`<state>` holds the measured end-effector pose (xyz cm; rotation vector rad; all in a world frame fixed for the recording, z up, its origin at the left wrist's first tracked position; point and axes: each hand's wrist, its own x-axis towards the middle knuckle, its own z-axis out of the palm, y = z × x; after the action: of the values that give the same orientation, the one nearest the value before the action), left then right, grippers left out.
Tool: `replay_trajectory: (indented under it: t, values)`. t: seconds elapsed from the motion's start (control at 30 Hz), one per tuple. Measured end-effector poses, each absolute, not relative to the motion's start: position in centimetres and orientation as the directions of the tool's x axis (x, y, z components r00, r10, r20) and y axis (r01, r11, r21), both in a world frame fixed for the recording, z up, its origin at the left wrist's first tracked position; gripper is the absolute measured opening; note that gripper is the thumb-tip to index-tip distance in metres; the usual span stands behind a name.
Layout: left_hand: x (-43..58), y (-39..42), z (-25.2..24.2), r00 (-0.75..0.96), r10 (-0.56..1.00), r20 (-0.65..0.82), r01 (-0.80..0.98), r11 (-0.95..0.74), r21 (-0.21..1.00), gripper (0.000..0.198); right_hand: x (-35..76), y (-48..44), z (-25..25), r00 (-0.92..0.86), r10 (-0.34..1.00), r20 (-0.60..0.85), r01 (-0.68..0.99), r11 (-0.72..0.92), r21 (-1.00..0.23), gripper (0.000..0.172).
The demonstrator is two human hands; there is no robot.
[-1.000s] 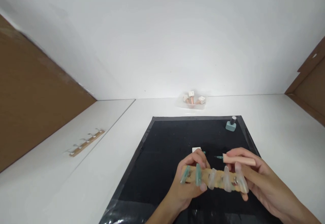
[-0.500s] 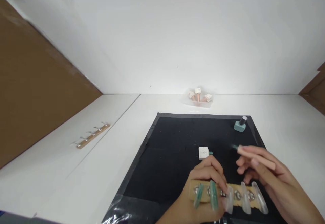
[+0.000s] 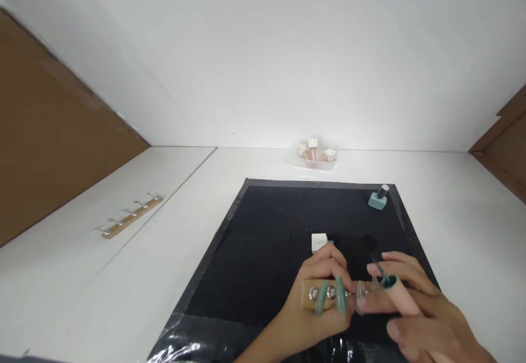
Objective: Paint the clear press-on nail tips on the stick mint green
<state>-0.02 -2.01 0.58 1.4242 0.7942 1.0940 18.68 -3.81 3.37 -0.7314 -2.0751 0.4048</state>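
My left hand (image 3: 306,319) is closed around a wooden nail display strip (image 3: 307,299) with metal studs. Two false nails on it are green, one of them this green nail (image 3: 341,295) near the middle. Beside them stands a clear false nail (image 3: 360,298); those farther right are mostly hidden by fingers. My right hand (image 3: 438,308) grips a pink nail polish brush (image 3: 405,300) by its cap, its green bristles pointing up and left. A finger of that hand touches the strip near the clear nails. Just beyond my left hand lies a white polish bottle (image 3: 319,242).
A teal bottle (image 3: 377,200) with a dark cap rests at the far right of the black mat (image 3: 263,231). Behind the mat, a clear tray (image 3: 320,164) holds several white-and-pink bottles. To the left lies another wooden strip (image 3: 132,218) with clear nails.
My right hand has moved down and left to the strip, and the brush has turned its cap opening toward me. The whole view has shifted slightly.
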Motion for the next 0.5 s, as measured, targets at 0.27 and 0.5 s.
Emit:
replay_trajectory:
  t: [0.27, 0.5]
  values:
    - [0.14, -1.86, 0.46, 0.348, 0.917, 0.195, -0.081, -0.178, 0.981, 0.01, 18.81, -3.77, 4.26, -0.483, 0.635, 0.603, 0.332, 0.77, -0.545, 0.031]
    - [0.19, -1.87, -0.26, 0.346, 0.928, 0.139, -0.169, -0.084, 0.982, 0.013, 18.94, -3.69, 4.4, -0.362, 0.729, 0.581, 0.435, 0.683, -0.587, 0.033]
